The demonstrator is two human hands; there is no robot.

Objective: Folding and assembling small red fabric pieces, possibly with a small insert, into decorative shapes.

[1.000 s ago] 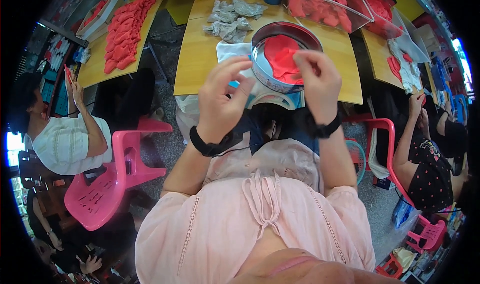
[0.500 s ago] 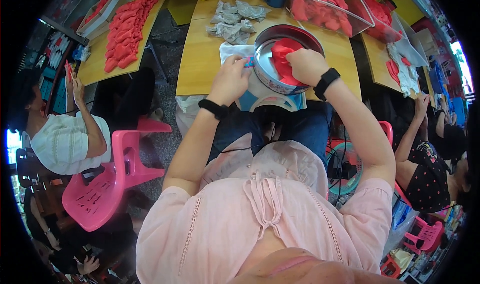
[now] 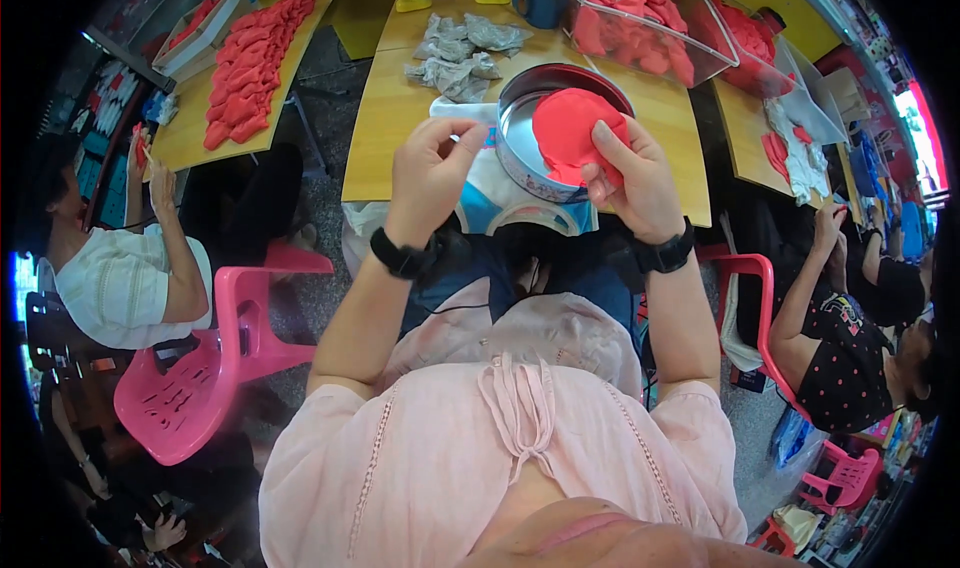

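Observation:
My right hand (image 3: 638, 173) grips a round, flat, soft red piece (image 3: 570, 128), thumb on its face and fingers at its edge. The piece is held up over a round metal tin (image 3: 515, 148) with a pale inside and patterned outer wall. Its exact kind I cannot make out. My left hand (image 3: 430, 173) hovers left of the tin with thumb and forefinger brought together; whether anything is between them does not show. Under the tin is a white and blue stand (image 3: 530, 216) at the table's front edge.
On the wooden table (image 3: 385, 158) lie several crumpled grey bundles (image 3: 460, 53). A dark blue mug (image 3: 543, 3) and a clear bin of red pieces (image 3: 650, 43) stand farther back. Pink chairs (image 3: 190, 368) and seated co-workers flank me; a heap of red pieces (image 3: 250, 63) covers the left table.
My right hand has come up out of the tin with the red piece, now turned flat and round to view. My left hand has moved slightly left and its fingers have drawn together.

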